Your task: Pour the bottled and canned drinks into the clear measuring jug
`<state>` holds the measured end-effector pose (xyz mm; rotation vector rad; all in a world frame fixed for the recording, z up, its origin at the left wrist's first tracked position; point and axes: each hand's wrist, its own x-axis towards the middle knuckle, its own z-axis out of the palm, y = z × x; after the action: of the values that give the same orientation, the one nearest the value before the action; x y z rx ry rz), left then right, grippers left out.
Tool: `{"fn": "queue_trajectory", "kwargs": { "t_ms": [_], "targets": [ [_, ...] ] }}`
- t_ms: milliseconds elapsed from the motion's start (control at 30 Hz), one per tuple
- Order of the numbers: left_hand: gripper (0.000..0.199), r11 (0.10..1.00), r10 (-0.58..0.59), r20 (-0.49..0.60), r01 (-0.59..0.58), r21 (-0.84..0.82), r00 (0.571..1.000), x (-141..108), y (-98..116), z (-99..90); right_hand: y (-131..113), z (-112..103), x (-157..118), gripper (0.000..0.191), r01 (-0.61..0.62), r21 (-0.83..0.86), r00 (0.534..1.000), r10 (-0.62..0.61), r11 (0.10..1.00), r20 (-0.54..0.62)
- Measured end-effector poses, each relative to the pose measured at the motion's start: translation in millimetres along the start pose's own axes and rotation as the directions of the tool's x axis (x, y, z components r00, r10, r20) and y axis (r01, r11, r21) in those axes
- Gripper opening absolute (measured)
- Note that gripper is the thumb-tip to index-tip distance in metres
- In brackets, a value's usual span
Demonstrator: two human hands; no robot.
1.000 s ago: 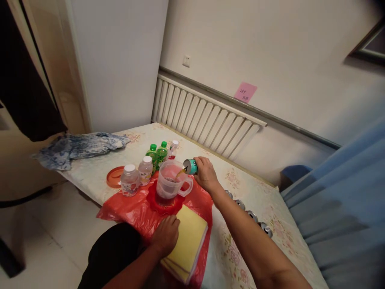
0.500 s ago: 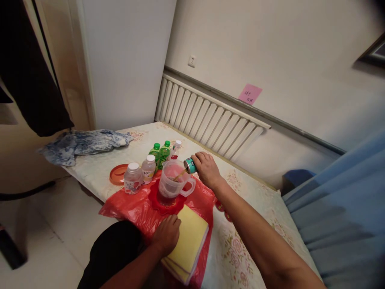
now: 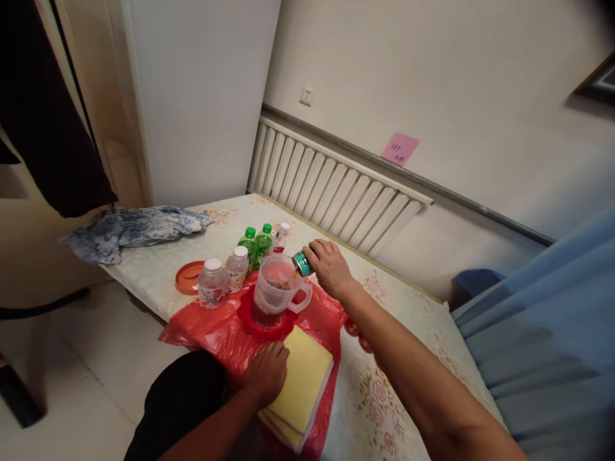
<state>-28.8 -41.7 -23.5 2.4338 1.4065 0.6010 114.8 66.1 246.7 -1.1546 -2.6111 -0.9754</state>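
A small green can (image 3: 302, 263) is tilted in my right hand (image 3: 330, 266), its mouth over the rim of a clear plastic measuring jug (image 3: 270, 288). A thin brownish stream runs from it into the jug, where foamy liquid shows. The jug stands on a red scalloped dish (image 3: 247, 320), its handle towards the right. My left hand (image 3: 268, 371) rests with curled fingers against the left edge of a yellow folded stack (image 3: 305, 378), which could be cloth or paper. Its fingertips are hidden.
Left of the jug stand two clear white-capped jars (image 3: 213, 285), two green-capped bottles (image 3: 263, 242) and a small white-capped bottle (image 3: 280, 237). An orange lid (image 3: 187, 277) lies beside them. A red plastic sheet (image 3: 202, 323) covers part of the floral tabletop (image 3: 384, 390). Red round objects (image 3: 365, 344) lie under my right forearm.
The can stays over the jug and keeps pouring, tipped slightly further down. More froth shows in the jug. My left hand has hardly moved.
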Motion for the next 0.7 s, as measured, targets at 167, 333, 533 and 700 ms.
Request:
{"fn": "queue_trajectory", "kwargs": {
  "t_ms": [167, 333, 533, 700],
  "targets": [
    [0.016, 1.000, 0.002, 0.005, -0.002, 0.004, 1.000, -0.1, -0.3, 0.9, 0.1, -0.2, 1.2, 0.033, 0.014, -0.009, 1.000, -0.014, 1.000, -0.020],
    [0.017, 1.000, -0.003, -0.004, 0.003, 0.005, 1.000, -0.3, 0.4, 0.4, 0.6, 1.6, 2.3, 0.031, 0.026, -0.012, 0.998, -0.027, 1.000, -0.054],
    [0.017, 1.000, 0.000, 0.008, 0.000, 0.008, 1.000, 0.3, 0.1, 0.2, 0.2, 2.3, 3.3, 0.032, 0.046, -0.034, 0.997, -0.049, 0.998, -0.064],
    [0.017, 1.000, 0.002, -0.002, -0.002, 0.006, 1.000, 0.2, 0.1, -0.3, -0.4, 3.3, 3.7, 0.033, 0.054, -0.045, 0.996, -0.057, 0.998, -0.065]
  ]
}}
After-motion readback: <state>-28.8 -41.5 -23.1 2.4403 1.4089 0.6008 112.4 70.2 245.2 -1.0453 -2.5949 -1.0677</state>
